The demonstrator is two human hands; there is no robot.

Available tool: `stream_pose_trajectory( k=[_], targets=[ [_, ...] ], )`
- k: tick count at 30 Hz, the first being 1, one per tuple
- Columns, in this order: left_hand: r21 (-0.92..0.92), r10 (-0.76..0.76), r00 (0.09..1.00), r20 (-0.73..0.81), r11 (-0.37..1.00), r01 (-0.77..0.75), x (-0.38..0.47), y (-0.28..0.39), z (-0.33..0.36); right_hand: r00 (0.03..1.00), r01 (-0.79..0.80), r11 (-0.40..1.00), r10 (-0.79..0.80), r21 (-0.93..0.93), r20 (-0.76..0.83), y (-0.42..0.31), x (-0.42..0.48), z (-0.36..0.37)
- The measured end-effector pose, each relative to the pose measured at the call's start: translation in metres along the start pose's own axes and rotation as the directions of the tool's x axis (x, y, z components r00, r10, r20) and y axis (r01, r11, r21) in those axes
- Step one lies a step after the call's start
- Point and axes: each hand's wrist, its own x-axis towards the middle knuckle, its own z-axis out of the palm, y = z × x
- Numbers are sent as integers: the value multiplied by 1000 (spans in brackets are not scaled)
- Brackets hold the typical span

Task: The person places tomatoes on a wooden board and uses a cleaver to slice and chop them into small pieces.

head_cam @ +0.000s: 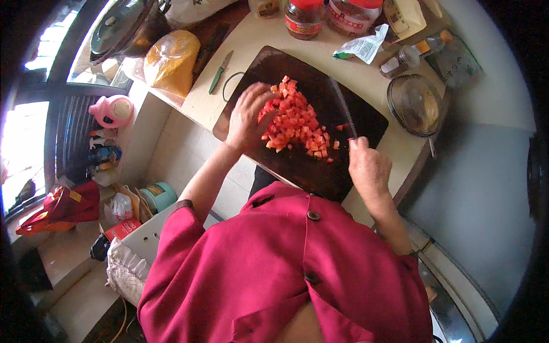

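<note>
Red, diced food (300, 120), in small cubes with a few pale edges, lies heaped in the middle of a dark cutting board (240, 133). My left hand (253, 113) rests against the left side of the heap, fingers spread and bent over the cubes. In my right hand (369, 165), near the board's right edge, is a knife (342, 105); its handle is hidden in my fist and its narrow-looking blade, slightly blurred, points away from me over the board. A few loose cubes lie between the heap and the blade.
Left of the board are a green-handled knife (221, 73) and a bag of yellow grain or meal (173, 62). Red-lidded jars (303, 21) and a white packet (364, 45) stand beyond it. A round glass lid or bowl (415, 105) sits at the counter's right edge.
</note>
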Motion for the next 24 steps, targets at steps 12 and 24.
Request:
stream_pose_trajectory(
  k=[12, 24],
  targets=[
    [-78, -114, 956, 271, 987, 140, 28, -3, 29, 996, 69, 992, -75, 108, 57, -23, -22, 21],
    [-713, 389, 703, 596, 658, 240, 31, 101, -48, 663, 680, 685, -727, -262, -180, 31, 17, -17]
  ],
)
